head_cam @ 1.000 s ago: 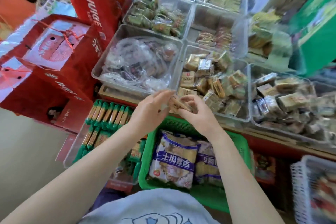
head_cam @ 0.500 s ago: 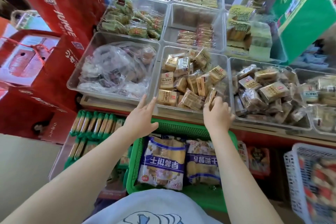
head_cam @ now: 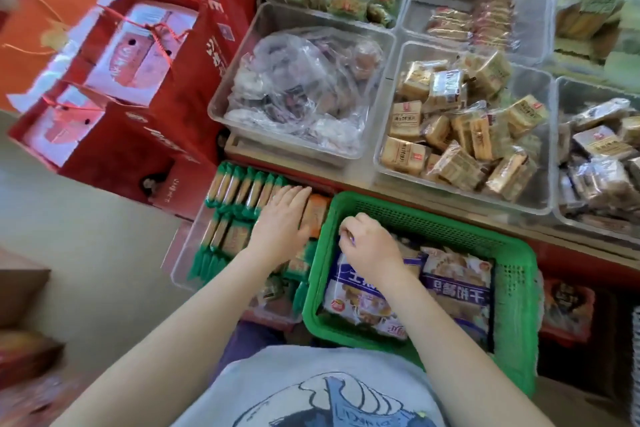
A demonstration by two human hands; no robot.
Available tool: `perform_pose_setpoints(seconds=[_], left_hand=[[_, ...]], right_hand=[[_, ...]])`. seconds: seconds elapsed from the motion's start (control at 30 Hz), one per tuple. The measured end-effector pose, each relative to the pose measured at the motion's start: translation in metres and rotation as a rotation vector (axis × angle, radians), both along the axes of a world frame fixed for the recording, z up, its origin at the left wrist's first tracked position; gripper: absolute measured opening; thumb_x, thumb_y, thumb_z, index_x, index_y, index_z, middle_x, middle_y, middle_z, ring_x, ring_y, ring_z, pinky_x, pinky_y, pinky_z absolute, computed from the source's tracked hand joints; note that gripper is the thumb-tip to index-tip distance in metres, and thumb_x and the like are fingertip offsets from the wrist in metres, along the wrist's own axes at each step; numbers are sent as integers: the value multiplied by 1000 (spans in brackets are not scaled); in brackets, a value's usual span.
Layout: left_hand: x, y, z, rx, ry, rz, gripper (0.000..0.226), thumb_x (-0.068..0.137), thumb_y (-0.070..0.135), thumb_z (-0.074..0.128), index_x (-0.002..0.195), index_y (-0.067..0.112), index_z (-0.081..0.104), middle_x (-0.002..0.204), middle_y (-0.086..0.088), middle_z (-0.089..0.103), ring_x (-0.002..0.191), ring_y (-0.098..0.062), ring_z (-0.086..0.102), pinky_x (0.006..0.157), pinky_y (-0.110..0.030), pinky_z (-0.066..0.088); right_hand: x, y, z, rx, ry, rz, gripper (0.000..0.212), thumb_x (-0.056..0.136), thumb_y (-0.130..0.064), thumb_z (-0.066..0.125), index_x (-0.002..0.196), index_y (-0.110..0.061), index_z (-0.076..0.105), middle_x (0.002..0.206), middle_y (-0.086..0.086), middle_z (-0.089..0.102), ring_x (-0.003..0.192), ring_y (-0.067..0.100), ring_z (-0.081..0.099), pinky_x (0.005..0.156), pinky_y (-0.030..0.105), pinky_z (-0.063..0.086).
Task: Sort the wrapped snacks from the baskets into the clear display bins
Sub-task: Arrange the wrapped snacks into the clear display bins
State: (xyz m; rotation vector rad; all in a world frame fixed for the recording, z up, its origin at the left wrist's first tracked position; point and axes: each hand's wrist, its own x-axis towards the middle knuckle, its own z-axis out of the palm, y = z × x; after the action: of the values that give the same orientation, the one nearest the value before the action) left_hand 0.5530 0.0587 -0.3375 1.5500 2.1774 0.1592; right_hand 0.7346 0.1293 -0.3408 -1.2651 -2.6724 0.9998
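The right hand is lowered into the green basket, its fingers curled down at the far-left corner, above the large purple-and-white snack bags. Whether a small wrapped snack is pinched there cannot be told; the fingertips are hidden. The left hand is laid flat, fingers spread and grasping nothing, on the green-ended packs in a low clear tray just left of the basket.

The step in hand is judged to be a pick from the basket. It is best done with a pinch on the wrapper's body rather than its crimped end, so the snack is not dropped on the way up. The matching tan snacks are seen in the clear bin directly beyond the basket, and that bin is taken as the likely target.

The lift should be made straight up first, since the basket's far wall stands between hand and bin, and the tabletop edge runs close behind it. Open room is found above the basket and over the bin's centre. Little space is left at the sides: the bin with the clear bag touches on the left, and another filled bin lies to the right. Red gift boxes crowd the far left.
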Motion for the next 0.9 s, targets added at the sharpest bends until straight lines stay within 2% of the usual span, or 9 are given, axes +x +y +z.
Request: perform_pose_setpoints(seconds=[0.1,0.2,0.3,0.47,0.6,0.63,0.73,0.83,0.9], left_hand=[[-40,-58,-44,-270,-11,148,71,95,35,57,155,15,25,159,-8,29,148,-27,20,119,-43,27],[-62,-104,-74,-496,-2,162,61,86,43,61,139,15,46,142,-10,50,133,-32,42,102,-46,45],[-64,-127,-88,-593,-19,92,59,85,49,60,136,22,48,130,-4,59,122,-31,53,96,-42,45],[-66,-127,-97,-588,-17,92,59,86,42,60,137,22,40,124,-8,55,118,-32,49,91,-44,44],[-78,-126,-96,-606,-143,93,66,77,36,71,132,21,37,111,-9,57,107,-30,47,77,-43,51],[-82,-126,-96,-614,-180,102,67,75,35,73,130,20,38,105,-10,58,102,-30,48,74,-43,52],[-90,-125,-88,-589,-276,140,65,72,34,75,124,19,41,93,-8,53,92,-26,48,68,-36,49],[-95,-122,-76,-443,-330,147,57,75,25,72,124,24,43,110,-3,58,100,-21,41,74,-37,46],[-95,-115,-61,-310,-319,133,57,78,23,73,126,28,43,119,3,58,104,-21,39,82,-41,47]], right_hand=[[-25,-24,-19,-107,-84,68,22,102,-21,45,100,-8,63,92,5,55,87,26,55,73,39,47],[-45,-44,-31,-186,-183,136,23,104,-24,43,103,-11,61,97,4,54,87,23,55,71,38,46],[-63,-57,-38,-239,-247,202,25,104,-24,41,106,-9,61,96,2,49,82,21,51,68,34,40],[-84,-67,-45,-246,-305,239,29,103,-24,41,98,-9,66,96,2,54,84,23,57,73,41,51],[-93,-62,-49,-257,-338,250,29,104,-25,40,108,-12,66,115,3,55,70,15,52,64,32,42],[-95,-61,-50,-249,-333,243,28,104,-25,41,109,-12,65,116,3,56,70,16,52,64,32,43],[-101,-61,-50,-221,-315,211,24,103,-24,43,100,-11,63,102,4,57,69,17,51,63,36,47],[-109,-64,-46,-245,-268,191,19,101,-23,46,98,-14,62,98,-5,51,78,18,52,68,36,47],[-116,-65,-38,-280,-240,187,20,98,-22,51,113,-15,61,106,-2,53,93,21,54,77,37,48]])
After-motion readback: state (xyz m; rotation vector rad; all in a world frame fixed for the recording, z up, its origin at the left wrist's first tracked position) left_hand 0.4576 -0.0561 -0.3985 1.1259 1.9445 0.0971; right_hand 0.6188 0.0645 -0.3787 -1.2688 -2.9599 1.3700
